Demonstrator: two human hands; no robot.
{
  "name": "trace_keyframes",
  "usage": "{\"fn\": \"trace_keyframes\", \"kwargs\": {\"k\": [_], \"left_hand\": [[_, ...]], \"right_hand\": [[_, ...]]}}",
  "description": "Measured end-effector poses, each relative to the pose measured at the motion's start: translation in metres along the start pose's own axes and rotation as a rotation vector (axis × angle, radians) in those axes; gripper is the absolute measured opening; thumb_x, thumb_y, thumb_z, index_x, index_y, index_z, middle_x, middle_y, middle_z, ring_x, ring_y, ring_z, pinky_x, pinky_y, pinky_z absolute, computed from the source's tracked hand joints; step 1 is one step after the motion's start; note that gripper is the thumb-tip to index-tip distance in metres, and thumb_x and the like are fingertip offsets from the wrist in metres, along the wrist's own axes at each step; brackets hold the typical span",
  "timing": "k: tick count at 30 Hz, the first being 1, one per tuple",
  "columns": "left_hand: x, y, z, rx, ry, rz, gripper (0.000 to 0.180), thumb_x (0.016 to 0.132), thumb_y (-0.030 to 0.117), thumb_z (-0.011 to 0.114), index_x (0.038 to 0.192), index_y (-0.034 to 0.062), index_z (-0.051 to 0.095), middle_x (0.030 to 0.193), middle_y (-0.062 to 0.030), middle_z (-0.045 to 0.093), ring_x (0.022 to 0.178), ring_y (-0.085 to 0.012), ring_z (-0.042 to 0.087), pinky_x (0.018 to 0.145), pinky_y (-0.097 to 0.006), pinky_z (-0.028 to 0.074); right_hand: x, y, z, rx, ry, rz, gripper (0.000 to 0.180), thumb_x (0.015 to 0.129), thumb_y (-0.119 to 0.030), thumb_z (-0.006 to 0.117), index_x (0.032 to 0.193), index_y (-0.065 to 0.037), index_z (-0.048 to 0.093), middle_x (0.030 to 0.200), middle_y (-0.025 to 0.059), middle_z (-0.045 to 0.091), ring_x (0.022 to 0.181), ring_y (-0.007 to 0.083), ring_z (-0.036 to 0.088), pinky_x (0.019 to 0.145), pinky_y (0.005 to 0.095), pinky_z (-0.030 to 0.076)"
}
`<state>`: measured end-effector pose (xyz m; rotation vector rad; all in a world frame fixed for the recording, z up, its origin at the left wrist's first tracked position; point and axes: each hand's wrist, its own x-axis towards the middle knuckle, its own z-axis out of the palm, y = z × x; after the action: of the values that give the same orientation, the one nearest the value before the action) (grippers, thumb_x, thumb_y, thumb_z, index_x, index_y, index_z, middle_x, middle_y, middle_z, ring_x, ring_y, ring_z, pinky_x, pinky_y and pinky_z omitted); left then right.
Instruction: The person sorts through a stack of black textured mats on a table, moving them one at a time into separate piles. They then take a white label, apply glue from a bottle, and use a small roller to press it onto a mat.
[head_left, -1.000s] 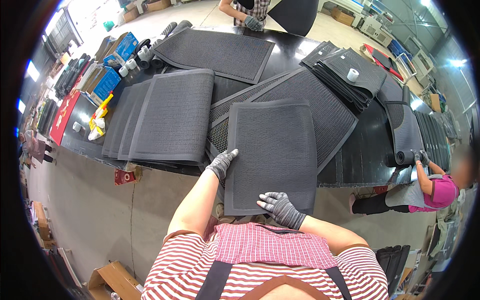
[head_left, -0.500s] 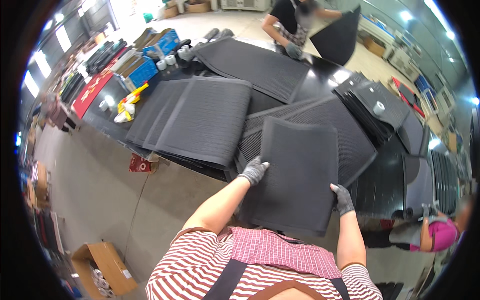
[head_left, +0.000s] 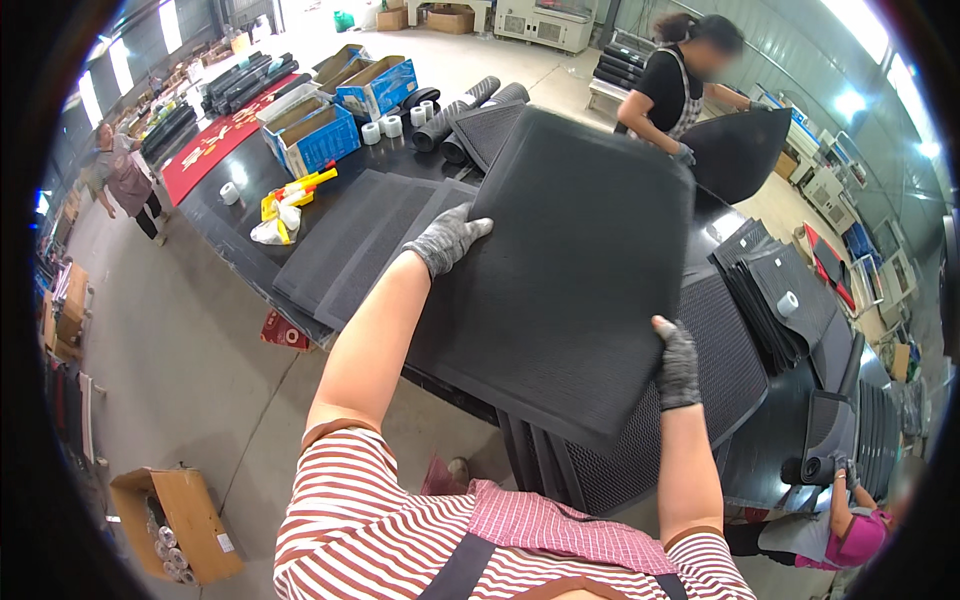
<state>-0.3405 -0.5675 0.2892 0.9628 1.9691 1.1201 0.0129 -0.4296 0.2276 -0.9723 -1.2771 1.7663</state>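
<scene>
A black rectangular mat (head_left: 570, 270) with a thin raised border is held up in front of me, tilted over the table. My left hand (head_left: 445, 238), in a grey glove, grips its left edge with the thumb on the upper face. On the right edge is my right hand (head_left: 678, 362), likewise gloved and closed on the rim; the fingers beneath are hidden. Left of the held mat lies an overlapping pile of dark mats (head_left: 335, 235), partly covered by it. To the right and below, textured black mats (head_left: 715, 345) hang over the table's near edge.
Mats with a white roll (head_left: 788, 303) on top lie at the right. Blue boxes (head_left: 318, 140) and a yellow tool (head_left: 290, 195) occupy the table's left. Across the table, a co-worker (head_left: 665, 110) handles a dark mat (head_left: 735, 155); another person (head_left: 850, 520) works at lower right.
Both my hands have moved the mat up and away from me, toward the left pile. The view has shifted too. The person at lower right now has both hands at a rolled mat.
</scene>
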Motion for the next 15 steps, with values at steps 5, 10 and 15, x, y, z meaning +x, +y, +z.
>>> {"fn": "trace_keyframes", "kwargs": {"k": [5, 10, 15], "left_hand": [[0.097, -0.176, 0.028, 0.461, 0.156, -0.27, 0.051, 0.085, 0.038, 0.064, 0.117, -0.0014, 0.057, 0.118, -0.0244, 0.059, 0.116, -0.0342, 0.055, 0.097, -0.044, 0.043], [0.097, -0.174, 0.035, 0.402, 0.223, -0.339, 0.047, 0.084, 0.036, 0.067, 0.11, -0.0024, 0.058, 0.116, -0.0238, 0.06, 0.112, -0.0381, 0.056, 0.094, -0.044, 0.046], [0.078, -0.154, 0.045, 0.479, 0.216, -0.312, 0.056, 0.086, 0.036, 0.064, 0.126, -0.0002, 0.047, 0.121, -0.0234, 0.056, 0.114, -0.0358, 0.056, 0.093, -0.042, 0.048]], "right_hand": [[0.076, 0.152, 0.002, -0.724, -0.048, 0.289, 0.042, 0.082, -0.036, 0.068, 0.102, 0.0, 0.063, 0.093, 0.0137, 0.064, 0.083, 0.022, 0.058, 0.074, 0.0345, 0.047], [0.074, 0.17, 0.01, -0.702, 0.191, 0.276, 0.049, 0.084, -0.029, 0.068, 0.118, 0.005, 0.055, 0.11, 0.0188, 0.062, 0.094, 0.0256, 0.061, 0.082, 0.0364, 0.05], [0.076, 0.176, -0.009, -0.693, 0.126, 0.333, 0.054, 0.085, -0.027, 0.068, 0.123, 0.007, 0.05, 0.112, 0.0186, 0.062, 0.097, 0.0256, 0.061, 0.084, 0.0354, 0.05]]}}
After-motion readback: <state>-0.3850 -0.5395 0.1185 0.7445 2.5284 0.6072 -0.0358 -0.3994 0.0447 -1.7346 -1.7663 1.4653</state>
